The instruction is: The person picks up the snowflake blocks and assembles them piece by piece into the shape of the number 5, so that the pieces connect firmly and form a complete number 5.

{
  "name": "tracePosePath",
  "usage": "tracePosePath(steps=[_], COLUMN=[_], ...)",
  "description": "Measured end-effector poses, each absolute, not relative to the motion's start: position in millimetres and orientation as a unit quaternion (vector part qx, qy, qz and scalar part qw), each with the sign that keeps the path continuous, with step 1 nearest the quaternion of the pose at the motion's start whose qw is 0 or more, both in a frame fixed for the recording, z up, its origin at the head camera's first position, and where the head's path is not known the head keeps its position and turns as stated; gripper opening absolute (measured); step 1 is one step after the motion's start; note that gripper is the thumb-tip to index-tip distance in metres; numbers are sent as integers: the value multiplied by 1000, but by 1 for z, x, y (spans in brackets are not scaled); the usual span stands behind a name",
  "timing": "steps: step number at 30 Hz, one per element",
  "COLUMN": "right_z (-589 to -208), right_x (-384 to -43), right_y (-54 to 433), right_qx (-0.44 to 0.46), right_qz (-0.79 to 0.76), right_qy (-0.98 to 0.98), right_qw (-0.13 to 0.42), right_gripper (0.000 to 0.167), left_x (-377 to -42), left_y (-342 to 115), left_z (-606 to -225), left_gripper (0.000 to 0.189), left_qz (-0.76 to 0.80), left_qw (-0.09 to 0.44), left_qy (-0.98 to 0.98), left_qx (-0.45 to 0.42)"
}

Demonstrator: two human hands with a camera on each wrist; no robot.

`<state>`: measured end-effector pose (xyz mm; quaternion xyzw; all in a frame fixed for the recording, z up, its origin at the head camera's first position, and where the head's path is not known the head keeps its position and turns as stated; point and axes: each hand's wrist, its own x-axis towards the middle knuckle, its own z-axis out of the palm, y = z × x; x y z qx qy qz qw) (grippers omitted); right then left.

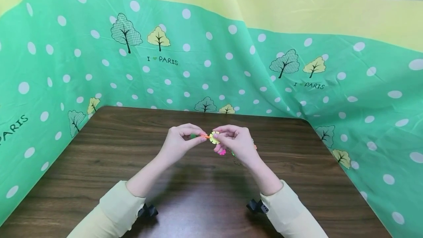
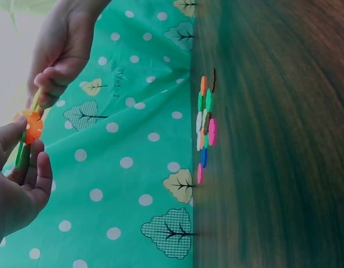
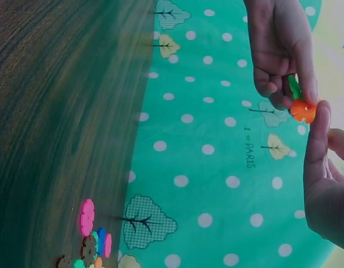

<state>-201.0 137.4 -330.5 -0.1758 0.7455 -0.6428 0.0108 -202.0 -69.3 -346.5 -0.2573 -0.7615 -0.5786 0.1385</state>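
Three notched plastic flower discs are between the two hands, joined in a short row. The left hand (image 1: 176,142) pinches the green disc (image 3: 294,86) and orange disc (image 2: 33,128) between thumb and fingers. The orange one appears edge-on in the head view and face-on in both wrist views. At the other end, the right hand (image 1: 237,143) pinches a yellow disc (image 1: 214,137), its face toward the head camera. Orange and yellow meet at their rims, set crosswise. Both hands are raised over the brown table (image 1: 132,179), and the fingers cover part of each disc.
More loose flower discs lie on the table behind the right hand, among them a pink disc (image 3: 87,216), a blue disc (image 2: 204,157) and a brown disc (image 3: 88,249). A green dotted curtain (image 1: 198,72) hangs around the table's far and side edges.
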Motion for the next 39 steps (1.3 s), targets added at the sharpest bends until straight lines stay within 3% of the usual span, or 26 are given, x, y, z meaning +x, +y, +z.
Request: tracePosePath(steps=[18, 25, 35, 39], right_z=[-336, -337, -327, -340], right_x=[-198, -205, -210, -222], right_y=[130, 139, 169, 183], right_qx=[-164, -194, -222, -243], right_qz=[-661, -644, -520, -447], right_qy=[732, 740, 825, 860], right_qw=[-4, 1, -16, -37], right_gripper=[25, 29, 26, 24], left_x=[-199, -185, -181, -181], left_y=[-63, -64, -79, -85], left_z=[-357, -336, -329, -331], left_gripper=[8, 8, 8, 8], left_qz=[-608, -599, -592, -591], left_qw=[155, 159, 151, 134], left_qy=[-738, -749, -760, -768], left_qx=[-248, -234, -222, -208])
